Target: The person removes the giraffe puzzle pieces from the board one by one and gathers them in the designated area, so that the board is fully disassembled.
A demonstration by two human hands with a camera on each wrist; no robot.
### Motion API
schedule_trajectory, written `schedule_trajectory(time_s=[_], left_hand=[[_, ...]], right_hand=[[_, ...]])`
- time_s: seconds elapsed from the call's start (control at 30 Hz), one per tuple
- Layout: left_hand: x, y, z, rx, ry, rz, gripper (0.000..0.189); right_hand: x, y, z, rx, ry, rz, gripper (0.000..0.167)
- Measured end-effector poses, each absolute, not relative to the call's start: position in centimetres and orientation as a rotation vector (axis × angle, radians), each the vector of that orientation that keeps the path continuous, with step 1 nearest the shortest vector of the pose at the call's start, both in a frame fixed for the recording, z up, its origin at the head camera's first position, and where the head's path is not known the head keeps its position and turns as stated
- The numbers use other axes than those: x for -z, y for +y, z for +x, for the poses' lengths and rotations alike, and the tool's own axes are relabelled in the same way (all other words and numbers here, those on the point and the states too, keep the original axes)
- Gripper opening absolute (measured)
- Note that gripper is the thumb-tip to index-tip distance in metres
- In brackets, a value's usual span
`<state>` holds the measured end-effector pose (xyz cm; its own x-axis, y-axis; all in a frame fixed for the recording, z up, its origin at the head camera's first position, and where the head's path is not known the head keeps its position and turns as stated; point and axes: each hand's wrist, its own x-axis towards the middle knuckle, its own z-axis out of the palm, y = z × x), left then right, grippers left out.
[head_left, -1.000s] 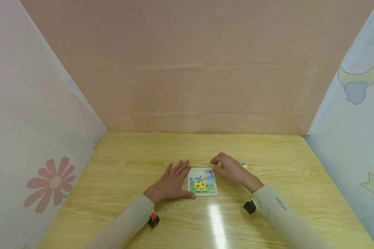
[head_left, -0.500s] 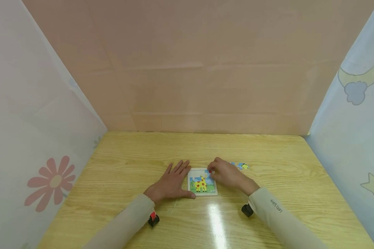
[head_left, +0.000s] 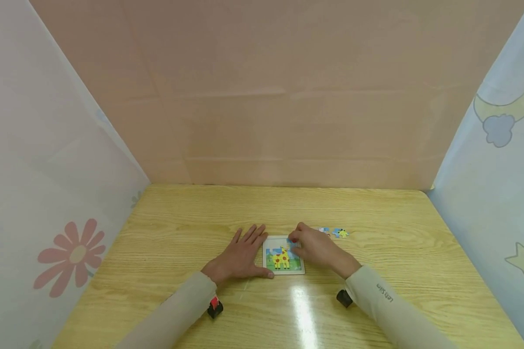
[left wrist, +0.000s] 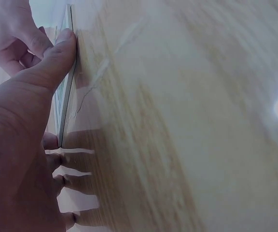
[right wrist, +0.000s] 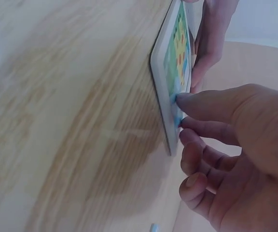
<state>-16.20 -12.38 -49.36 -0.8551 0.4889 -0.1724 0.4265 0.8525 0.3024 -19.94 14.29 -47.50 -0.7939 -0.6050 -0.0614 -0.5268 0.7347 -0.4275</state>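
Observation:
A square puzzle board [head_left: 284, 272] with a pale frame and a giraffe picture lies on the table. My left hand [head_left: 239, 259] is spread beside its left edge, fingers straight, with the thumb at the near-left corner. In the left wrist view that thumb [left wrist: 64, 43] lies along the board's edge. Over the far-right corner, my right hand [head_left: 316, 245] pinches a blue puzzle piece [right wrist: 177, 118] with a red spot between thumb and index finger, right at the board. The other fingers curl beside it. Part of the far side of the picture area shows bare and white.
Loose puzzle pieces, one blue and white [head_left: 323, 230] and one blue and yellow [head_left: 341, 233], lie on the wooden table [head_left: 192, 213] right of the board. A tan panel [head_left: 266, 121] rises behind the table, with patterned white panels on both sides.
My right hand has moved a little left and toward me, its fingers closing on the red-spotted piece at the board's corner. Loose pieces it covered now show. The left hand has stayed still.

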Motion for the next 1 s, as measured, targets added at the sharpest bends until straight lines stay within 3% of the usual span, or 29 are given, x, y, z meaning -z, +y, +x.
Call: schedule_trajectory(time_s=[0.63, 0.87, 1.0], left_hand=[[49.19, -12.26, -16.08, -0.375, 2.769, 0.688, 0.115], [49.28, -12.22, -16.08, -0.375, 2.778, 0.698, 0.115], [49.31, -12.23, -16.16, -0.372, 2.784, 0.699, 0.116]], right_hand=[[46.89, 14.1, -20.07, 0.631, 2.728, -0.87, 0.028], [47.2, 13.93, -20.23, 0.606, 2.756, -0.843, 0.038], [47.22, 13.93, -20.29, 0.614, 2.749, -0.857, 0.033]])
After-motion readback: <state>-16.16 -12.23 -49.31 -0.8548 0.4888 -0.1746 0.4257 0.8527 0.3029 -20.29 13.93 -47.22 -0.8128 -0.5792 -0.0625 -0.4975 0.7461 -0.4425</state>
